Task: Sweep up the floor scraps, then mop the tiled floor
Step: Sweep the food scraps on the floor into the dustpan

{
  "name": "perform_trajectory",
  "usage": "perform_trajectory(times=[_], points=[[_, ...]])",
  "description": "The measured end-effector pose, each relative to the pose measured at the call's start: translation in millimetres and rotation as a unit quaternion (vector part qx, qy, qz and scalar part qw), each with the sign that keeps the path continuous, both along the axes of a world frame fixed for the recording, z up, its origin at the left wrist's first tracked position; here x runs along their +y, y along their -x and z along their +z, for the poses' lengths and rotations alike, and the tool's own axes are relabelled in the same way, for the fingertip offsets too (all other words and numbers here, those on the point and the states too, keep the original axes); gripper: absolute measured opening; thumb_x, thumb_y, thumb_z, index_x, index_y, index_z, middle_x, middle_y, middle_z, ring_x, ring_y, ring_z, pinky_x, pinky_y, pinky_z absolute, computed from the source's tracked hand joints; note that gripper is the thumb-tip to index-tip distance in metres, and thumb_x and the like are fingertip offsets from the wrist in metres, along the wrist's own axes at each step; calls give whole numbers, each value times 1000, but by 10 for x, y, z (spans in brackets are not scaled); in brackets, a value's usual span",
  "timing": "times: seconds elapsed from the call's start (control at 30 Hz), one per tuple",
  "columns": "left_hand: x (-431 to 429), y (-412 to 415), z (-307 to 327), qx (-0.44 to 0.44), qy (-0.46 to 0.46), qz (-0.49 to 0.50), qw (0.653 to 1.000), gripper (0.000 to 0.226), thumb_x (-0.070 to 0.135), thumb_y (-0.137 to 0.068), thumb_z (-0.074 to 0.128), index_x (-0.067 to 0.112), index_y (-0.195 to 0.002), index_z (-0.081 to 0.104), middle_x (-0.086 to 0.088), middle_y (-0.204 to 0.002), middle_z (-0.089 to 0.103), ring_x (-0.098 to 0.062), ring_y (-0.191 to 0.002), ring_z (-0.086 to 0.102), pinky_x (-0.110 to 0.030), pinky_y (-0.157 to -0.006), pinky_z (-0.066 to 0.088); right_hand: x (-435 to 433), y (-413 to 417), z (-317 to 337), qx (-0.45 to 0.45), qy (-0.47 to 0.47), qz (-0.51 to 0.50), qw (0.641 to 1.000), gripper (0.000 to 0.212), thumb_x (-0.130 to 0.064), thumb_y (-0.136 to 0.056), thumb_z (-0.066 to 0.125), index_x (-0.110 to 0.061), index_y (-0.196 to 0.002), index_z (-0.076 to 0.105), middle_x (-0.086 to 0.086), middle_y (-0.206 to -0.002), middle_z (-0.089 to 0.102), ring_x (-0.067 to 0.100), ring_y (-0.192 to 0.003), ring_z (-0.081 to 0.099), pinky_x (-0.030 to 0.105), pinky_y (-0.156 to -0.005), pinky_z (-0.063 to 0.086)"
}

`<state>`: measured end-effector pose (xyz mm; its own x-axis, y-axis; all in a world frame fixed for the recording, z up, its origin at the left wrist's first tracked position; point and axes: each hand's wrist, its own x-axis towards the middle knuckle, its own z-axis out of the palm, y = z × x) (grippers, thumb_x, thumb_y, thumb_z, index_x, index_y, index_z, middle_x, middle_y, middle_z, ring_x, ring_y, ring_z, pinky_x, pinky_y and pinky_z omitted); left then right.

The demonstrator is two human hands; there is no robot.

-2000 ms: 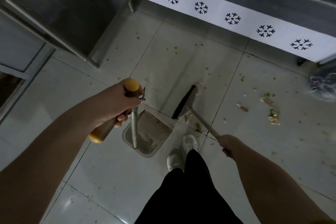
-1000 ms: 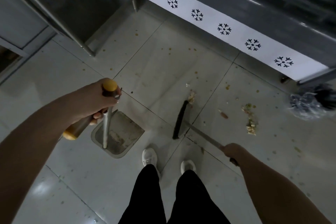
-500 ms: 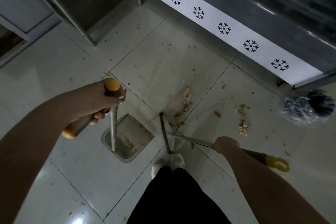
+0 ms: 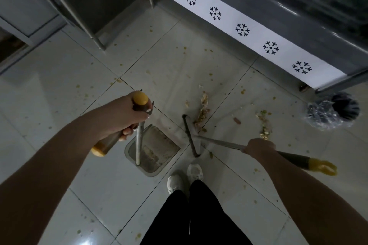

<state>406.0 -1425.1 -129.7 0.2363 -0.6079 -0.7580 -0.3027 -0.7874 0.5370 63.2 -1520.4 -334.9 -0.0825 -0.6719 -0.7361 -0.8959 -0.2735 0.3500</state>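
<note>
Two piles of scraps [image 4: 202, 113] lie right of the dustpan [image 4: 159, 145]. The left hand [image 4: 123, 117] grips its handle and the right hand [image 4: 258, 146] grips the broom [image 4: 190, 135]. Sweeping is in hand; next, the broom probably needs carrying beyond the nearer pile.

Both arms outstretched; left hand [image 4: 119, 118] grips dustpan handle [image 4: 138, 141], right hand [image 4: 258, 146] broom handle [image 4: 221, 143]

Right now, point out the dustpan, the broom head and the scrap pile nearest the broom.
dustpan [image 4: 159, 146]: head view, middle of its tray.
broom head [image 4: 189, 134]: head view, middle of the dark bar.
scrap pile [image 4: 203, 110]: head view, centre of the heap.
</note>
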Motion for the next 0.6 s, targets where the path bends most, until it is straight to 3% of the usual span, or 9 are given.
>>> perform_trajectory(times=[0.1, 0.2, 0.3, 0.43, 0.6], points=[[52, 56, -28, 3, 7, -5, 1000, 18, 5, -89, 54, 16, -103, 53, -4, -50, 43, -8, -31, 37, -20, -34, 34, -27, -16, 31, 10, -8, 27, 1000, 42, -53, -90, 50, -18, -110, 63, -3, -87, 57, 15, -79, 53, 27, -72, 40], [99, 94, -39, 5, 18, -9, 1000, 19, 4, -89, 53, 16, -104, 52, -5, -52, 42, -8, -32, 37, -21, -34, 34, 25, -30, 28, 42, -1, 76, 996, 40, -48, -90, 53, -16, -112, 62, -1, -101, 63, 15, -93, 60, 28, -83, 44], [128, 107, -29, 7, 27, -16, 999, 16, 5, -90, 53, 16, -101, 52, -4, -51, 42, -8, -31, 37, -21, -33, 34, 150, 20, -45, 92, 22, 162, 982, 31, -35, -93, 52, -16, -115, 61, -1, -107, 65, 13, -95, 61, 25, -77, 43], [153, 168, -55, -3, 30, -16, 999, 16, 5, -90, 53, 17, -99, 52, -4, -49, 42, -7, -30, 37, -19, -33, 35, 82, 68, -21, 144, 55, 205, 966, 26, -26, -91, 53, -14, -113, 60, 2, -107, 65, 14, -96, 60, 26, -76, 42], [218, 336, -73, -13, 33, -18, 999, 18, 6, -89, 54, 19, -102, 52, -3, -50, 43, -8, -32, 39, -21, -34, 36, -129, 28, -29, 132, 78, 226, 962, 24, -20, -93, 53, -15, -115, 60, 0, -108, 65, 14, -98, 61, 25, -81, 45]])
